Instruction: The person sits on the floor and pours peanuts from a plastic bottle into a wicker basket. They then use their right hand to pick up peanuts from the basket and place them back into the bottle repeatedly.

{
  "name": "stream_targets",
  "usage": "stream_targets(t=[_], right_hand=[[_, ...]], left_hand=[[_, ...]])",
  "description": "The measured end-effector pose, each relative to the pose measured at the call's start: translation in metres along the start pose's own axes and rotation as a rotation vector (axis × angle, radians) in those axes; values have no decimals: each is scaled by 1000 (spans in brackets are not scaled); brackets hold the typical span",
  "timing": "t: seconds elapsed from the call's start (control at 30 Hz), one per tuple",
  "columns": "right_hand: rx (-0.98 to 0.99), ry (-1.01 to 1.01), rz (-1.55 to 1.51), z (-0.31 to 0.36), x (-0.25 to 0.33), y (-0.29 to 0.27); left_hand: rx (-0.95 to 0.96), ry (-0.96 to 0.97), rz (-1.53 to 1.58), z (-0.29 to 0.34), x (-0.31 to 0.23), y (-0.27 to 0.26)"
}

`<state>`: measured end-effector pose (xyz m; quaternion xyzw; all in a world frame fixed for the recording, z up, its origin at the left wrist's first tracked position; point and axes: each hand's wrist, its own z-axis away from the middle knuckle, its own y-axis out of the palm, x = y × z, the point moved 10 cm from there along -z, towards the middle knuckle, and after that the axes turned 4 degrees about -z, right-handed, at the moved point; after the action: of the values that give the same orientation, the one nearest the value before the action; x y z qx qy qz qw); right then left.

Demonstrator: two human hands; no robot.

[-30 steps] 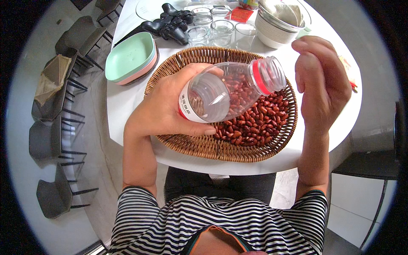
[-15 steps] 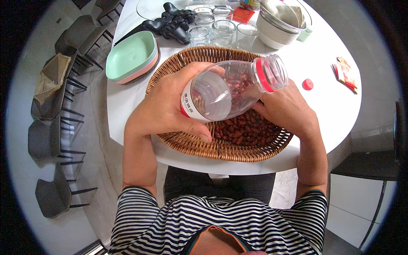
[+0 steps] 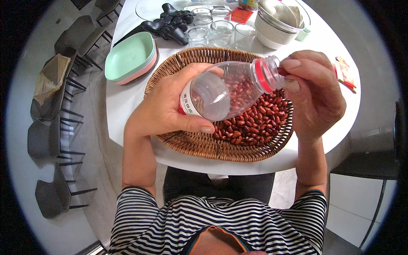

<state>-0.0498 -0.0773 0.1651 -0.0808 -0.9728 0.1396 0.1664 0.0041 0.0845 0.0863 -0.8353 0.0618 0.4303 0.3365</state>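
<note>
Bottle [image 3: 225, 91], clear plastic, part-filled with red beans, held tilted over the wicker basket [image 3: 178, 68]. Long axis runs near-left to far-right; base points toward the person, mouth end with red neck ring [image 3: 264, 75] points right and slightly away. Beans inside sit on the low side of the barrel.

Left hand [image 3: 163, 108] wraps the base half, fingers curled behind, thumb pressed across the near side by the label. Right hand [image 3: 314, 91] sits right at the mouth, fingertips [image 3: 291, 64] bunched against the opening, pinched together; cannot tell if a bean is between them. So the mouth lies directly at the right hand, base in the left; right hand is nearer the opening.

Below the bottle, loose red beans [image 3: 259, 123] pile in the right and near part of the basket. Basket sits on the white round desk [image 3: 127, 100], near edge. Far left: stacked green and pink trays [image 3: 129, 57]. Far: empty glass jars [image 3: 223, 29], black controllers [image 3: 168, 23], stack of white bowls [image 3: 276, 25]. Right edge: small red wrapper [image 3: 346, 72]. Chairs [image 3: 51, 140] on the floor at left.
</note>
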Motion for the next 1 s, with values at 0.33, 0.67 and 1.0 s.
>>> stream_targets(t=[0.33, 0.67, 1.0], right_hand=[[304, 491, 143, 21, -63, 18], [790, 458, 518, 52, -63, 58], [-45, 230, 22, 0, -24, -10]], left_hand=[[10, 57, -40, 0, -6, 0], [20, 55, 128, 4, 0, 4], [-38, 42, 170, 5, 3, -2]])
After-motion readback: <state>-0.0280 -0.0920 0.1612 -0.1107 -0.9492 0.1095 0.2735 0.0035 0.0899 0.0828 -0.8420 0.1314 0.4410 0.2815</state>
